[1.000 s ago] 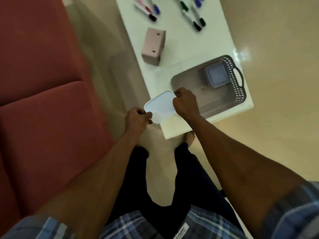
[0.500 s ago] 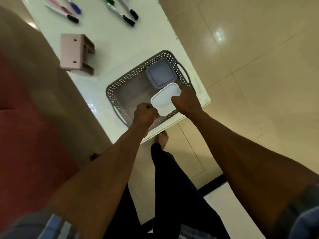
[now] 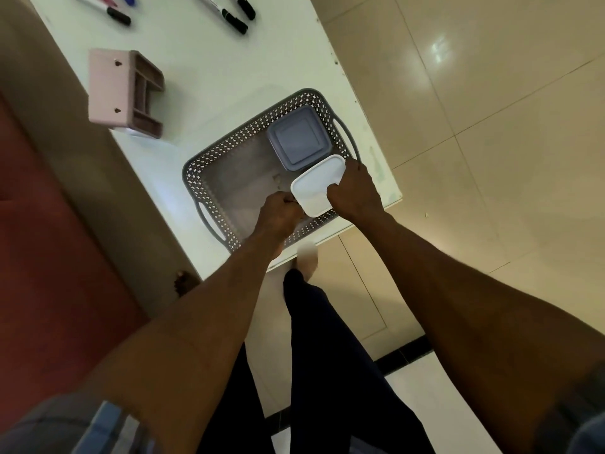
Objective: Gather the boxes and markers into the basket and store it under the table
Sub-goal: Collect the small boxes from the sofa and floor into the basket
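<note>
Both hands, left hand [image 3: 278,214] and right hand [image 3: 353,191], are gripping the white lidded box [image 3: 316,188] over the grey basket [image 3: 209,178]; I'm lowering it level beside the blue-grey box [image 3: 298,137].

Plaid short sleeves [image 3: 108,424], dark trousers [image 3: 327,371], bare forearms.

A white box [image 3: 317,186] is gripped at opposite edges by the left hand [image 3: 278,215] and the right hand [image 3: 355,191], inside a grey basket [image 3: 209,165] on a white table [image 3: 196,60], just beside a grey-lidded box [image 3: 298,137]; markers [image 3: 234,19] and a pink organiser [image 3: 111,90] are seen farther off
</note>
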